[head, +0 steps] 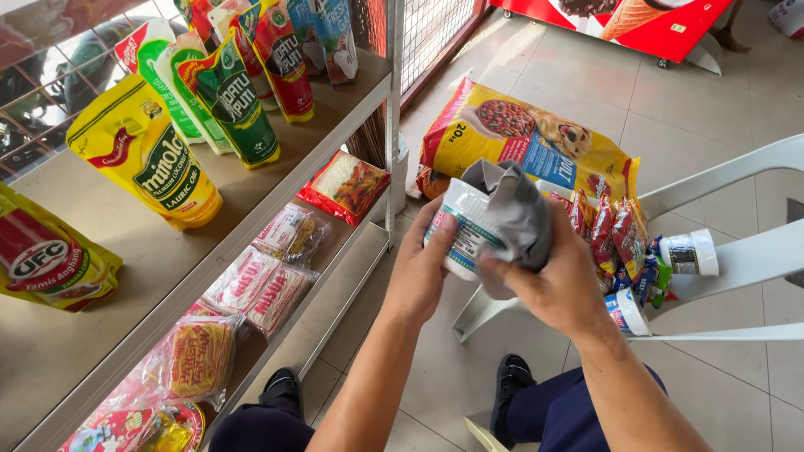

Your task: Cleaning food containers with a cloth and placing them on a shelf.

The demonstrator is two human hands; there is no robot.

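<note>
The small round plastic tub (463,237) is white with a teal-printed label, and the crumpled cloth (517,219) over it is plain grey. The big pet-food sack (536,138) is yellow with red and blue patches; the tall oil pouch (146,151) is yellow, banded green.

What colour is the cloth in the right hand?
Grey; the cloth in the right hand shows best in the head view.

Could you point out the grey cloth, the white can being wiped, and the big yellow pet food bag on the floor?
grey cloth (517,213): head view, middle of its folds.
white can (466,233): head view, its labelled side.
yellow pet food bag (536,138): head view, its printed front.
</note>
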